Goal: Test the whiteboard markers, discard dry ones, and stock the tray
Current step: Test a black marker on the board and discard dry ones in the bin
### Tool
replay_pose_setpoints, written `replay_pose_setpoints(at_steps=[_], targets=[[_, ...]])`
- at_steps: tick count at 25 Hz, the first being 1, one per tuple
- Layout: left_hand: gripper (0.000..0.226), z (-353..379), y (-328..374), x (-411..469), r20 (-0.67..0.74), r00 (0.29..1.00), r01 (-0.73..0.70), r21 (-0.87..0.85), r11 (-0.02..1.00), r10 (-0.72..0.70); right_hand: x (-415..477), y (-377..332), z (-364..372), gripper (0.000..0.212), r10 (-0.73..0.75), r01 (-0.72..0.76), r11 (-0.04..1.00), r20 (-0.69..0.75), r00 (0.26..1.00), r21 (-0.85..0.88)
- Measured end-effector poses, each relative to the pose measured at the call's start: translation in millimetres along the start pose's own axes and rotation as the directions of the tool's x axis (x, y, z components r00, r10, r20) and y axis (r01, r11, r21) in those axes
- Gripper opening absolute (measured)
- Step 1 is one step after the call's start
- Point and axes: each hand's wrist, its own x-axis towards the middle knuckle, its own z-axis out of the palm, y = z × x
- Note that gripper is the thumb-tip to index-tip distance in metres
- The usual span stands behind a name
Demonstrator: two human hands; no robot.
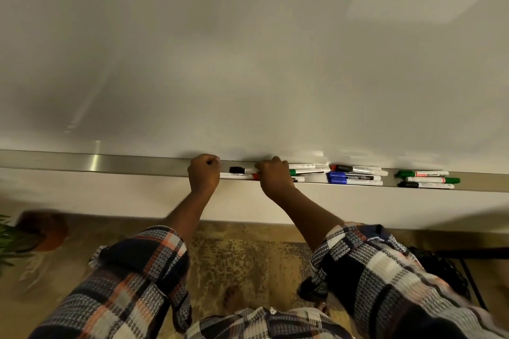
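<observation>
You're picking the next marker to test: left hand and right hand are curling into the tray at either end of a red-capped marker; I cannot tell if either is gripping it. Next move is calling for lifting, uncapping, and scribbling on the whiteboard. The tray is also holding a black-capped marker, blue markers and green markers to the right.

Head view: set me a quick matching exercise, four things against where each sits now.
Things: 1 black-capped marker; 2 blue-capped markers; 3 potted plant; 4 rightmost marker group.
Places: A floor, far left; B right end of the tray; C between left hand and right hand; D tray, between right hand and rightmost group.
Pairs: 1-C; 2-D; 3-A; 4-B.
</observation>
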Motion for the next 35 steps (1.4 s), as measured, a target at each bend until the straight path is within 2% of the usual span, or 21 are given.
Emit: replay_pose_setpoints(at_steps=[4,9,12,15,16,18,20,25,29,35], targets=[[0.015,-11,-5,11,0.08,0.996,0.039,-0.077,0.996,-0.033,4,-4,2,0.037,-0.027,0.028,0.992,0.013,1.0,-0.122],[0.015,-21,-5,16,0.109,0.994,0.042,-0.108,0.993,-0.03,3,-6,5,0.032,-0.064,0.055,0.988,-0.062,0.996,-0.142],[0.015,-22,-3,16,0.079,0.997,0.021,-0.114,0.993,-0.013,2,-7,2,0.03,-0.093,0.084,0.995,-0.198,0.976,-0.055],[0.029,-20,7,13,0.033,0.999,0.021,-0.119,0.993,-0.017,-2,-9,-9,0.031,-0.088,0.158,0.974,-0.373,0.924,0.162],[0.034,-18,13,11,0.064,0.997,0.048,-0.149,0.988,-0.039,-5,-11,-14,0.029,-0.074,0.19,0.954,-0.43,0.9,0.234],[0.04,-10,34,0,0.234,0.967,0.177,-0.33,0.927,-0.102,-13,-11,-27,0.027,-0.042,0.229,0.924,-0.514,0.857,0.307],[0.047,1,59,-13,0.344,0.938,0.238,-0.523,0.818,-0.054,-19,-7,-40,0.028,-0.028,0.247,0.918,-0.571,0.821,0.31],[0.032,21,117,-43,0.294,0.932,0.095,-0.764,0.638,0.213,-31,12,-76,0.036,0.008,0.256,0.913,-0.642,0.767,0.317],[0.023,35,158,-69,0.245,0.925,0.06,-0.85,0.523,0.292,-41,28,-114,0.028,0.013,0.299,0.899,-0.702,0.712,0.319],[0.018,42,211,-93,0.156,0.907,-0.029,-0.904,0.428,0.391,-44,47,-163,0.027,0.025,0.344,0.851,-0.685,0.728,0.397]])
